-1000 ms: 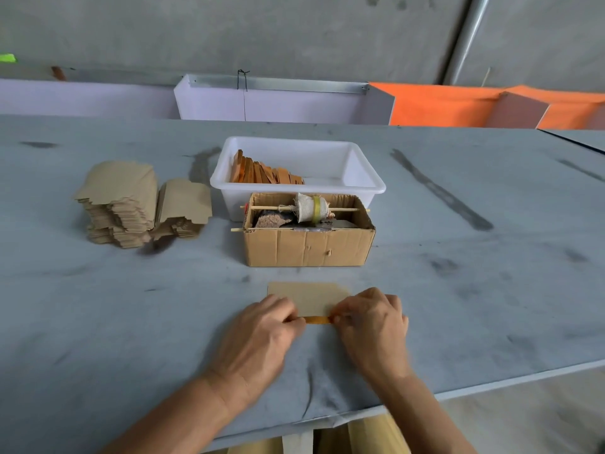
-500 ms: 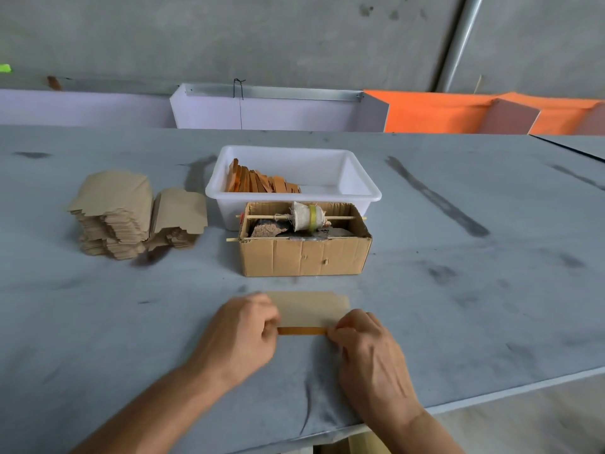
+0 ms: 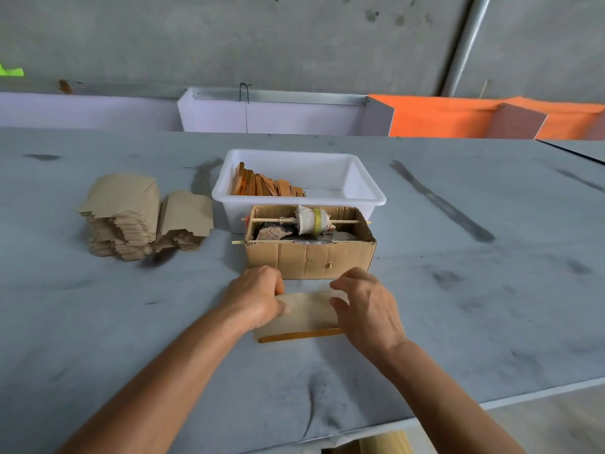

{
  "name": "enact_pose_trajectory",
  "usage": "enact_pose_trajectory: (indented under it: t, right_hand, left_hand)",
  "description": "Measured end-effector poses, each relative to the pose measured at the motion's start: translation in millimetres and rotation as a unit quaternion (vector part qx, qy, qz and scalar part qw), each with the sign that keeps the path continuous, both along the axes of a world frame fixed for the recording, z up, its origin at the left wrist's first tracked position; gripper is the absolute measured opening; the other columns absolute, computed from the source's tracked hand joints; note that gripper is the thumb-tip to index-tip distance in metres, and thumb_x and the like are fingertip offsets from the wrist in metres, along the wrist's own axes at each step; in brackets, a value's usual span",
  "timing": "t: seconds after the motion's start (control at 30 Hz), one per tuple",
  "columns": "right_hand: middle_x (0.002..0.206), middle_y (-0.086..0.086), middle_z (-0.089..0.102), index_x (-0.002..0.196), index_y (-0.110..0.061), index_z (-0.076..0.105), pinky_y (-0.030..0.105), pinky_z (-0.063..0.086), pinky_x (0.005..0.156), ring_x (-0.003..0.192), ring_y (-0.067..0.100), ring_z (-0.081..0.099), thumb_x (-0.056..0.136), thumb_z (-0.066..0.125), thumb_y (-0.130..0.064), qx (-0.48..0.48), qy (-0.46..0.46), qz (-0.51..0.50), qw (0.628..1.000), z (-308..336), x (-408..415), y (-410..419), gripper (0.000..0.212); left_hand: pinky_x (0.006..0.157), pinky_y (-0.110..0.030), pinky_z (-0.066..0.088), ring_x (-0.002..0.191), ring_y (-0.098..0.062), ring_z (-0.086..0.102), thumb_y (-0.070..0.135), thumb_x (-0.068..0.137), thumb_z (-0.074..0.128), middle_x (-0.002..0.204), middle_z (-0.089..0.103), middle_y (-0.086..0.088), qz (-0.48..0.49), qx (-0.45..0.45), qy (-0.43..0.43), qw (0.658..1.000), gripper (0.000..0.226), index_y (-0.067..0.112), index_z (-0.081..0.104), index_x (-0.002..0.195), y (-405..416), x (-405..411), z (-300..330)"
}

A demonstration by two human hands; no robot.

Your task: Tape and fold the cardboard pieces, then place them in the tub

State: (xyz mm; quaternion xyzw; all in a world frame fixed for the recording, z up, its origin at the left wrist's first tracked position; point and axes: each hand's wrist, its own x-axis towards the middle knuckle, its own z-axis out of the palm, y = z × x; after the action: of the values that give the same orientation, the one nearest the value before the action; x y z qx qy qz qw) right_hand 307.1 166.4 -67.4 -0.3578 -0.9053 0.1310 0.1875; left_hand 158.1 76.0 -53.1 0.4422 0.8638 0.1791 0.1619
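Your table [image 3: 458, 290] is pale blue-grey, streaked and smudged with dark grey marks; the tub [image 3: 360, 178] on it is plain white; the folded pieces [image 3: 265, 186] in the tub's left end are tan with orange edges; the box [image 3: 311, 260] just in front of the tub is brown cardboard, and the roll [image 3: 312, 220] in it is off-white with a yellow band; the stacks [image 3: 131, 217] left of the tub are light tan; the piece [image 3: 304, 314] in front of the box is pale tan with an orange strip along its near edge; behind the tub you see lilac panels [image 3: 278, 116], orange panels [image 3: 442, 116] and a grey wall [image 3: 262, 37].
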Motion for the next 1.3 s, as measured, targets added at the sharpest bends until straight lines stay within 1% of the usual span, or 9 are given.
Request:
enact_pose_trajectory:
  t: [0.2, 0.47, 0.67, 0.8, 0.87, 0.93, 1.03, 1.17, 1.3]
  right_hand:
    - [0.116, -0.003, 0.066, 0.114, -0.021, 0.069, 0.028, 0.043, 0.084, 0.107, 0.019, 0.046, 0.094, 0.056, -0.016, 0.027, -0.033, 0.081, 0.996, -2.6, -16.5, 12.8, 0.024]
    - [0.103, -0.005, 0.07, 0.097, -0.021, 0.075, 0.02, 0.041, 0.082, 0.104, 0.014, 0.049, 0.089, 0.062, -0.012, 0.0, -0.012, 0.121, 0.993, 1.4, -18.7, 16.0, 0.017]
    - [0.086, 0.004, 0.069, 0.085, -0.014, 0.077, 0.026, 0.043, 0.074, 0.093, 0.023, 0.055, 0.082, 0.069, -0.007, 0.071, -0.025, 0.192, 0.979, 2.1, -13.1, 20.2, 0.011]
    - [0.058, 0.004, 0.056, 0.062, -0.012, 0.072, 0.03, 0.048, 0.052, 0.063, 0.026, 0.054, 0.063, 0.079, 0.005, 0.173, 0.006, 0.228, 0.958, 0.2, -10.5, 16.5, 0.019]
    - [0.057, 0.003, 0.051, 0.058, -0.012, 0.067, 0.029, 0.045, 0.05, 0.06, 0.023, 0.052, 0.063, 0.071, 0.005, 0.239, -0.015, 0.243, 0.94, 1.5, -9.2, 14.6, 0.019]
    - [0.057, 0.003, 0.05, 0.055, -0.013, 0.065, 0.027, 0.044, 0.048, 0.059, 0.022, 0.052, 0.07, 0.055, 0.0, 0.278, -0.038, 0.257, 0.925, 2.7, -7.6, 15.2, 0.022]
    - [0.061, -0.001, 0.053, 0.059, -0.019, 0.07, 0.027, 0.045, 0.051, 0.064, 0.019, 0.055, 0.069, 0.066, -0.005, 0.291, -0.094, 0.271, 0.913, 1.9, -3.9, 14.1, 0.018]
    - [0.086, -0.002, 0.062, 0.085, -0.024, 0.074, 0.027, 0.045, 0.066, 0.087, 0.019, 0.056, 0.081, 0.063, -0.013, 0.245, -0.161, 0.261, 0.92, 3.3, -0.4, 9.1, 0.017]
    - [0.1, 0.005, 0.054, 0.109, -0.015, 0.066, 0.03, 0.028, 0.075, 0.101, 0.024, 0.041, 0.089, 0.037, -0.004, 0.207, -0.191, 0.226, 0.933, 0.4, -5.1, 3.1, 0.037]
  left_hand:
    - [0.061, -0.029, 0.047, 0.062, -0.011, 0.052, 0.015, 0.07, 0.08, 0.064, 0.056, 0.011, 0.001, 0.093, -0.04, 0.995, 0.025, 0.025, 0.058, 0.065, -5.8, -4.4, -4.3]
    - [0.065, -0.023, 0.049, 0.063, -0.006, 0.056, 0.012, 0.077, 0.074, 0.062, 0.058, 0.015, -0.018, 0.12, -0.036, 0.992, 0.019, 0.027, 0.065, 0.07, -10.6, -11.7, -10.7]
    - [0.059, -0.012, 0.038, 0.061, 0.001, 0.052, 0.014, 0.079, 0.074, 0.063, 0.057, 0.017, -0.04, 0.123, -0.028, 0.991, 0.009, 0.022, 0.072, 0.079, -11.3, -11.5, -12.6]
    - [0.072, -0.019, 0.038, 0.082, -0.009, 0.051, 0.015, 0.081, 0.071, 0.078, 0.062, 0.01, -0.098, 0.146, 0.076, 0.981, 0.005, 0.02, 0.072, 0.083, -13.5, -9.2, -13.8]
    - [0.08, -0.027, 0.039, 0.09, -0.014, 0.049, 0.016, 0.085, 0.067, 0.086, 0.064, 0.007, -0.143, 0.135, 0.151, 0.969, 0.007, 0.019, 0.072, 0.087, -14.6, -6.3, -13.1]
    - [0.074, -0.031, 0.044, 0.084, -0.02, 0.053, 0.005, 0.079, 0.069, 0.077, 0.064, 0.001, -0.186, 0.142, 0.22, 0.947, 0.011, 0.015, 0.073, 0.079, -16.1, -1.8, -10.6]
    - [0.048, -0.025, 0.047, 0.058, -0.023, 0.057, -0.005, 0.053, 0.07, 0.051, 0.053, -0.001, -0.23, 0.156, 0.285, 0.917, 0.018, 0.013, 0.066, 0.052, -20.4, 4.8, -1.9]
    - [0.049, -0.019, 0.043, 0.061, -0.015, 0.058, 0.011, 0.047, 0.085, 0.053, 0.053, 0.005, -0.261, 0.05, 0.346, 0.9, 0.023, 0.018, 0.062, 0.047, -22.5, 13.6, 1.5]
    - [0.072, -0.029, 0.028, 0.103, -0.022, 0.045, 0.004, 0.086, 0.053, 0.095, 0.055, -0.002, -0.221, -0.025, 0.344, 0.912, 0.018, 0.014, 0.065, 0.093, -20.8, 20.6, -7.1]
